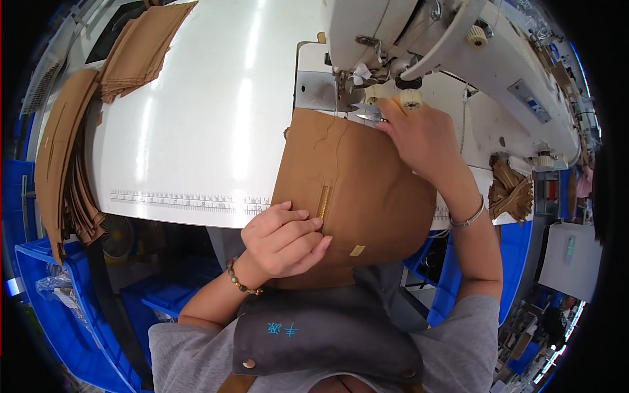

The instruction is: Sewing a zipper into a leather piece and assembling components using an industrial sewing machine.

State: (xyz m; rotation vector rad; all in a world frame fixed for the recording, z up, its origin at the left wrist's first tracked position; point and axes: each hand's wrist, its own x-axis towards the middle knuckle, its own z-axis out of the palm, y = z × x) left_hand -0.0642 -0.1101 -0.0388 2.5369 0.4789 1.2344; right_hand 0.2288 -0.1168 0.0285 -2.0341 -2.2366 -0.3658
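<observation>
A brown fabric panel [377, 203] with a short gold-toothed zipper [325, 200] set into it lies over the table's front edge, its far edge close to the needle of a white sewing machine [373, 39]. My left hand [283, 239] rests on the panel beside the zipper, fingers loosely bent and apart. With my right hand [419, 134] I grip small metal thread snips [371, 112], their blades beside the needle area above the panel's far edge. Loose thread [327, 134] trails across the fabric from the needle. A small yellowish tab [357, 250] sits lower on the panel.
Stacked brown pieces [141, 49] lie at the far left of the white table [190, 131]; more brown pieces [65, 157] drape over its left edge. A bundle of brown strips [511, 190] is at right. Blue bins [62, 308] stand below. A printed ruler [183, 198] runs along the front edge.
</observation>
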